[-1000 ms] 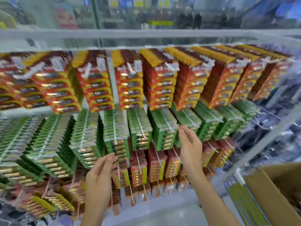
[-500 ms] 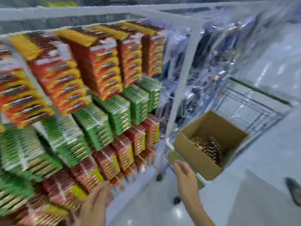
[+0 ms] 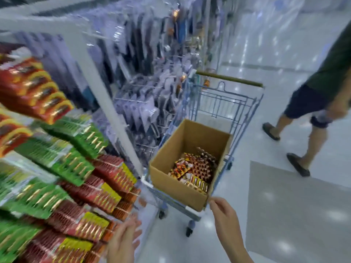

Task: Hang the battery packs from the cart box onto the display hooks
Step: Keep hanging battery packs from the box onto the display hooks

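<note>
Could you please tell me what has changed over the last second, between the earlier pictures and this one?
The view swung right, from the display hooks toward the cart. Both hands left the hanging packs: the right hand now reaches toward the near corner of the cardboard box, and the left hand hangs open beside the display. A passer-by has come into view. Both hands hold nothing, as before; battery packs remain in the box.

Blue wire cart (image 3: 226, 103) stands on the pale glossy floor (image 3: 284, 196), wheels down, just beside the display rack (image 3: 106, 103). Open cardboard box (image 3: 182, 188) sits in the cart basket, filling its near end; loose battery packs (image 3: 195, 169) lie on the box bottom, in a jumbled pile. Rack hooks carry dense rows of red packs (image 3: 38, 92) up top, green packs (image 3: 62, 158) mid, more red ones below. Grey floor patch (image 3: 296, 211) right of the cart.
</note>
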Tool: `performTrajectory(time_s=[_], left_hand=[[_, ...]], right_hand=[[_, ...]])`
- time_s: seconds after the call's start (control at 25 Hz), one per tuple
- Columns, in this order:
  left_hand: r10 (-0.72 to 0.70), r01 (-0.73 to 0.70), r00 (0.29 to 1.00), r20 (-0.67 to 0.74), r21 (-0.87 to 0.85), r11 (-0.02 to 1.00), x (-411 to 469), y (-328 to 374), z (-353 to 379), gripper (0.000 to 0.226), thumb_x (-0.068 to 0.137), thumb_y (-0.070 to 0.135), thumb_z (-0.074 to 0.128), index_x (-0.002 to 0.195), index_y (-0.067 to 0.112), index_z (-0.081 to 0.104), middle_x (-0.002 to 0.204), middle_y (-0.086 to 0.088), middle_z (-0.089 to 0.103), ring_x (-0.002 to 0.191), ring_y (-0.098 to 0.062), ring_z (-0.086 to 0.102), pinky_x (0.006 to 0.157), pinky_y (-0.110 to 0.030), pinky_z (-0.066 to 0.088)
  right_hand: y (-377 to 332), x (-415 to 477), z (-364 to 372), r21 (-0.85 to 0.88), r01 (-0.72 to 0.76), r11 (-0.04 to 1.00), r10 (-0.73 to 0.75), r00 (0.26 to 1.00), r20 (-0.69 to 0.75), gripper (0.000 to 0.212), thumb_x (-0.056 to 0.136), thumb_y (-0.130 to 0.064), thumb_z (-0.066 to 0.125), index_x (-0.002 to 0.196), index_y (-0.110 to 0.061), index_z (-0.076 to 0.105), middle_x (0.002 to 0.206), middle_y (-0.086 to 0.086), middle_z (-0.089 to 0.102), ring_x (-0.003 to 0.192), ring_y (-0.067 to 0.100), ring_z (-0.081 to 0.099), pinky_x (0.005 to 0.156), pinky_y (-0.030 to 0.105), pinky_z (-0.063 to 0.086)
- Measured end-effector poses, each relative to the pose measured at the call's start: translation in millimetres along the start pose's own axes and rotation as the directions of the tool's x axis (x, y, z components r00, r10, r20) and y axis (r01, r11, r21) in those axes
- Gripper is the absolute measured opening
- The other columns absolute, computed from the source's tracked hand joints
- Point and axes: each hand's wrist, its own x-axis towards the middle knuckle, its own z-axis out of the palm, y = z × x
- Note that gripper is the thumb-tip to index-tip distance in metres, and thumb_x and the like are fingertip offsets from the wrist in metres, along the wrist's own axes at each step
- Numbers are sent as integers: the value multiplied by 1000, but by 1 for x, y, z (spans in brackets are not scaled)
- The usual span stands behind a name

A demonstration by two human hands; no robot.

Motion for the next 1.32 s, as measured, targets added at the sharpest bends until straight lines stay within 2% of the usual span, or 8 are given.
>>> performTrajectory(time_s=[0.08, 0.16, 0.32, 0.64, 0.8, 0.96, 1.12, 1.32], left_hand=[[-81, 80, 994, 76, 18, 997, 3, 6, 26, 21, 108, 7, 47, 119, -1, 62, 110, -18, 66, 109, -32, 57, 72, -31, 40], [-54, 48, 997, 56, 99, 994, 8, 14, 59, 17, 107, 10, 51, 111, 4, 66, 114, -19, 67, 111, -33, 59, 73, -34, 44], [-18, 10, 999, 39, 199, 980, 25, 38, 113, 16, 104, 22, 61, 102, 13, 74, 107, -7, 74, 105, -30, 67, 94, -45, 50], [-30, -29, 979, 204, 283, 959, 138, 86, 190, 21, 107, 22, 53, 106, 19, 74, 112, 0, 73, 103, -22, 69, 73, -28, 52], [1, -96, 970, 243, 379, 920, 208, 92, 219, 20, 106, 24, 54, 103, 28, 74, 106, 5, 76, 103, -20, 71, 91, -41, 56], [-49, -82, 969, 243, 499, 863, 247, 95, 237, 15, 105, 25, 56, 110, 27, 70, 110, 5, 73, 102, -15, 69, 98, -42, 55], [-113, -71, 966, 232, 661, 747, 303, 67, 272, 21, 102, 19, 62, 122, 20, 67, 118, 2, 71, 113, -16, 66, 106, -39, 50], [-208, -90, 959, 194, 900, 427, 401, -1, 321, 38, 98, 6, 62, 137, 7, 60, 133, -12, 67, 124, -29, 62, 108, -36, 47]], right_hand=[[0, 11, -15, 11, -34, 999, 35, 999, -36, 15, 104, -23, 56, 98, -25, 70, 101, -10, 70, 97, 4, 62, 74, 20, 45], [4, 24, -24, 41, -88, 995, 91, 992, -86, 14, 103, -24, 58, 98, -26, 71, 102, -9, 71, 99, 7, 63, 78, 25, 45], [8, 51, -27, 73, -163, 984, 172, 976, -131, 12, 101, -24, 62, 96, -24, 72, 99, -4, 72, 97, 13, 65, 80, 31, 46], [-38, 146, 1, 55, -258, 965, 263, 948, -179, 14, 99, -21, 65, 87, -22, 73, 87, -5, 74, 95, 16, 67, 81, 36, 48], [-66, 193, 14, 15, -263, 965, 260, 944, -203, 10, 101, -22, 62, 96, -21, 70, 95, -5, 72, 95, 11, 66, 74, 26, 47], [-84, 228, 26, 13, -290, 957, 287, 938, -193, 10, 103, -25, 58, 105, -22, 68, 105, -8, 68, 102, 6, 61, 75, 15, 45], [-73, 272, 33, -49, -385, 922, 375, 916, -142, 10, 104, -29, 57, 109, -27, 65, 110, -11, 65, 101, 3, 59, 74, 12, 43], [-48, 320, 42, -92, -470, 878, 469, 883, -30, 10, 104, -31, 56, 110, -31, 64, 111, -13, 65, 104, 2, 60, 79, 14, 45]])
